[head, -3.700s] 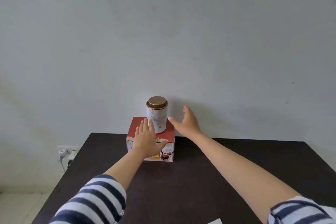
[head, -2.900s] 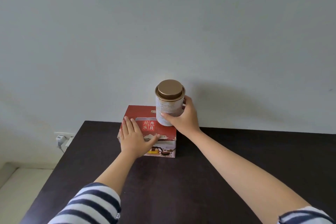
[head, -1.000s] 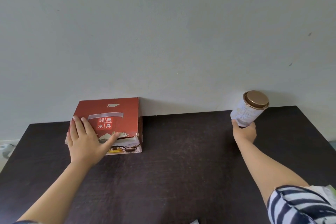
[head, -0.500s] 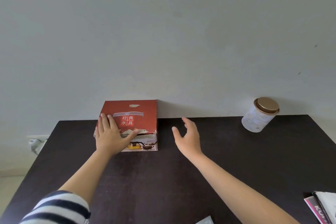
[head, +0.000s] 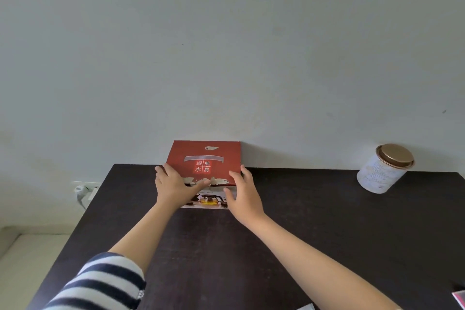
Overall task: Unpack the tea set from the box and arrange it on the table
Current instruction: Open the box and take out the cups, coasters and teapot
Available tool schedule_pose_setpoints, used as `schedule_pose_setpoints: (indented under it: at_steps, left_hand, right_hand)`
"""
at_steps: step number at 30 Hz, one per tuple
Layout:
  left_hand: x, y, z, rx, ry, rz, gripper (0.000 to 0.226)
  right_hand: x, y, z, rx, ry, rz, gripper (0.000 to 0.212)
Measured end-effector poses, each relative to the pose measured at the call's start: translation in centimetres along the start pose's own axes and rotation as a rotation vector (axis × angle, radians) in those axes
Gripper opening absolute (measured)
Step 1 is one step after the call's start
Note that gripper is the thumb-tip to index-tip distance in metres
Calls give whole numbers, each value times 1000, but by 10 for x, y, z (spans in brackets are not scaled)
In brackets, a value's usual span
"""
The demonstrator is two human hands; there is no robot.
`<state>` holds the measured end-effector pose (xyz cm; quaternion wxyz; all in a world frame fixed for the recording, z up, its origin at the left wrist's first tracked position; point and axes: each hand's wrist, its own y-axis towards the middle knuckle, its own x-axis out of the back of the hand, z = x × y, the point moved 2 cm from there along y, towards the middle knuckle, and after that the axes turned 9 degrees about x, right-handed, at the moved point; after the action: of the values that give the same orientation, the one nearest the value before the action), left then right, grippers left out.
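A red tea set box (head: 205, 158) with white Chinese characters on its lid sits closed at the back of the dark table (head: 302, 234), against the wall. My left hand (head: 173, 187) grips its front left corner, fingers on the lid and thumb along the front edge. My right hand (head: 242, 195) holds the front right corner, fingers up the right side. The front face with a teapot picture shows between my hands.
A white tin (head: 383, 168) with a gold lid stands at the back right of the table. A wall socket with a plug (head: 84, 190) is beyond the table's left edge. Paper corners (head: 459, 297) show at the bottom right.
My right hand, which had set the tin down at the back right, has come left and closed on the box's right corner. My left hand stays on the box.
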<state>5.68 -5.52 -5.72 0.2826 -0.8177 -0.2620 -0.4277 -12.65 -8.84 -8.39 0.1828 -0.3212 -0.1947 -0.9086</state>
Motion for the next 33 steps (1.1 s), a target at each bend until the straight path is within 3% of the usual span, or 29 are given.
schedule_pose_setpoints:
  at_steps: [7,25,33]
  left_hand:
    - [-5,-16,7,71,-133,-43,137]
    - [-18,-112,62,44,-181,-99,134]
    - [-7,-107,74,-28,-143,-14,100]
  right_hand:
    - [-9,-7,2,-84,69,-87,51]
    - [-13,-112,15,-16,55,-166,50]
    - [-16,-123,31,184,-123,-139,30]
